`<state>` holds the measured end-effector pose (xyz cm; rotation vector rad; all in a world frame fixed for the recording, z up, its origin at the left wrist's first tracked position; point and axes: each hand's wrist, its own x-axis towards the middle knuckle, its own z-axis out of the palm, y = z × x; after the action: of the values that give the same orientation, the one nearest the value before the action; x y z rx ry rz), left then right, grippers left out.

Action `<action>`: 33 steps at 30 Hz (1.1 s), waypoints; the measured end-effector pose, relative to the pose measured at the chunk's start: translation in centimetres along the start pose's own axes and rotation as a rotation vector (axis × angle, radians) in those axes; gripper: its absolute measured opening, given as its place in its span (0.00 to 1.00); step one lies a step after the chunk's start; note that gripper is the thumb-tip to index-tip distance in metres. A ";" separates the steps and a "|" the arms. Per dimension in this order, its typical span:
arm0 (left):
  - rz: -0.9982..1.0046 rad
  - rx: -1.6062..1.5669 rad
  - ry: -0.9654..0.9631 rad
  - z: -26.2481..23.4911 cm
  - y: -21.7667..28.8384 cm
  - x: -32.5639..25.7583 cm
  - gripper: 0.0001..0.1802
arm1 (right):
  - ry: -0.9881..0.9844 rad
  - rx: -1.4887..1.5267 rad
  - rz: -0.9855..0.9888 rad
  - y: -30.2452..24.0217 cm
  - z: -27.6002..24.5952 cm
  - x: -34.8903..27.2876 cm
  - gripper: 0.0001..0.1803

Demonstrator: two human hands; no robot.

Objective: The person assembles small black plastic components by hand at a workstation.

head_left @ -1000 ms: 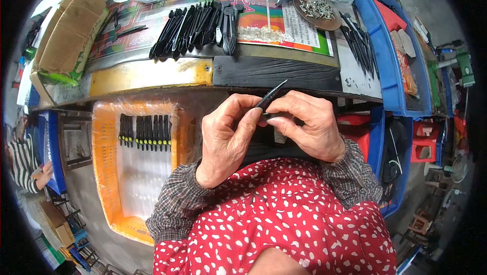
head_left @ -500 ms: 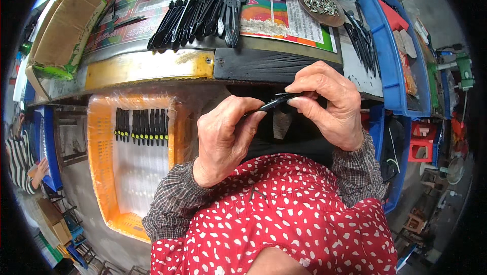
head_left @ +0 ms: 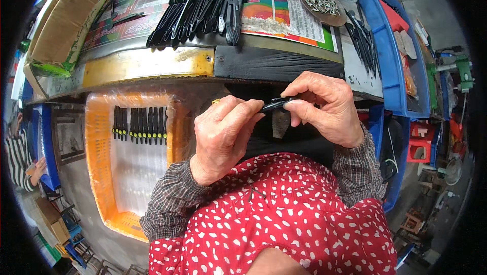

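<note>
Between my two hands, in front of my lap, is a slim black plastic clip (head_left: 274, 105). My left hand (head_left: 223, 135) pinches its left end between thumb and fingers. At the other end, the thumb and fingertips of my right hand (head_left: 324, 105) close on it, covering part of it. Similar black clip parts (head_left: 190, 19) lie side by side in a row on the bench. Several black clips with yellow-green dots (head_left: 147, 123) are lined up inside an orange basket (head_left: 96, 173), which is lined with clear plastic and stands left of my lap.
On the bench (head_left: 276, 62) sit a round dish of small metal pieces (head_left: 335, 20), a cardboard box (head_left: 63, 26) and slim black parts (head_left: 362, 41). A blue crate (head_left: 390, 67) borders the right side. Far left, a person in a striped top (head_left: 20, 161) is partly visible.
The clip has turned slightly between my fingers and less of it shows at the left. My right hand has shifted a little lower and left, its fingers more closed round the clip.
</note>
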<state>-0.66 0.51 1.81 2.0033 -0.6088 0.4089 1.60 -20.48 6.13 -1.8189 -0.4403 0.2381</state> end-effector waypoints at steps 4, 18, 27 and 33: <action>0.024 0.020 -0.006 0.0 -0.2 -0.1 0.13 | -0.026 -0.017 -0.009 0.3 -0.2 0.1 0.05; -0.065 -0.135 -0.030 0.7 -1.3 -0.5 0.09 | -0.084 0.014 -0.005 1.2 -0.4 0.1 0.06; -0.088 -0.153 0.025 1.4 -1.5 -0.7 0.10 | -0.022 -0.099 -0.119 2.0 0.2 -0.2 0.06; -0.107 -0.169 -0.008 1.8 -1.8 -1.0 0.09 | 0.029 -0.072 -0.037 2.8 0.6 -1.1 0.07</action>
<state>-0.35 -0.05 -0.86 1.8672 -0.5207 0.2753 0.89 -21.03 3.18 -1.8809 -0.4672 0.1717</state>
